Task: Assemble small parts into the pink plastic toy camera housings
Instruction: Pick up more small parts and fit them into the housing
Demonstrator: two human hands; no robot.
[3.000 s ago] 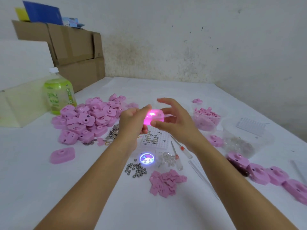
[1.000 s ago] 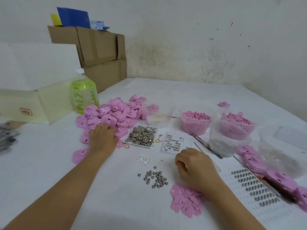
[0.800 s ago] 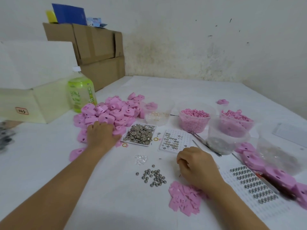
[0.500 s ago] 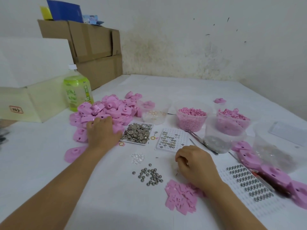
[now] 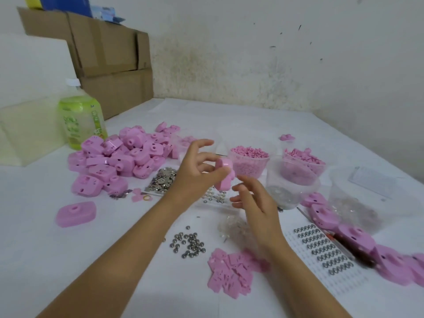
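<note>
My left hand (image 5: 195,173) holds one pink toy camera housing (image 5: 224,176) up above the table, gripped between thumb and fingers. My right hand (image 5: 253,204) hovers just below and right of it, its fingertips close to the housing's lower edge; whether they pinch a small part is hidden. A pile of pink housings (image 5: 119,157) lies at the left, and a single housing (image 5: 75,213) sits apart in front of it. Steel button cells (image 5: 188,244), flat pink pieces (image 5: 231,271) and small clear parts (image 5: 231,226) lie on the table below my hands.
A tray of metal contacts (image 5: 163,180), tubs of pink pellets (image 5: 249,161) and pink parts (image 5: 302,164), a clear tub (image 5: 284,191), a sheet of springs (image 5: 321,246) and a row of housings (image 5: 355,237) fill the right. A green bottle (image 5: 80,120) and cardboard boxes (image 5: 110,56) stand back left.
My left hand has left the pile and lifted a pink housing to the middle. My right hand has risen from the table near the flat pink pieces up to the housing.
</note>
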